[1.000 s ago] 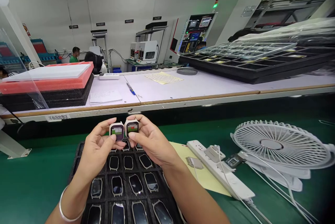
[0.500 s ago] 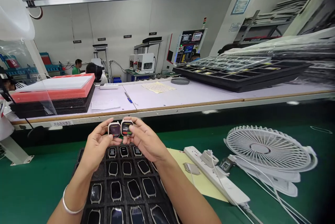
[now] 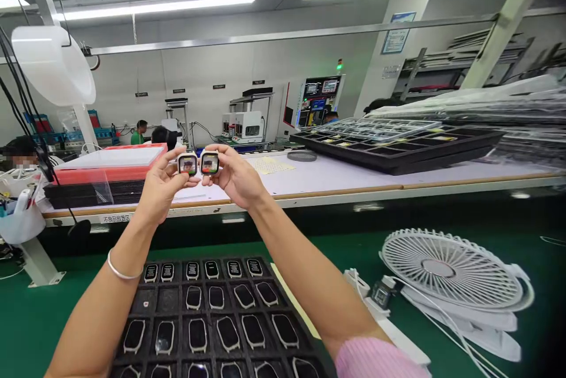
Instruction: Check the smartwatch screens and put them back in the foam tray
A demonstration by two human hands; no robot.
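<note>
My left hand point(image 3: 160, 184) is raised in front of me, fingers pinched round a small square watch body point(image 3: 187, 164) with a lit screen. My right hand point(image 3: 233, 176) holds a second watch body point(image 3: 210, 163) the same way, side by side and touching the first. Both screens face me and show coloured pictures. Below my arms lies a black compartment tray point(image 3: 177, 301) with several dark-screened watch bodies in rows. A silver bangle sits on my left wrist.
A white fan point(image 3: 451, 275) lies flat on the green mat at right, beside a white power strip point(image 3: 389, 331) with a charger and cables. A raised shelf point(image 3: 336, 180) carries black trays, red foam sheets and papers. People sit at benches far left.
Both hands have lifted the two watch bodies from just above the tray up to about shelf height. The camera has tilted upward, showing the ceiling lights.
</note>
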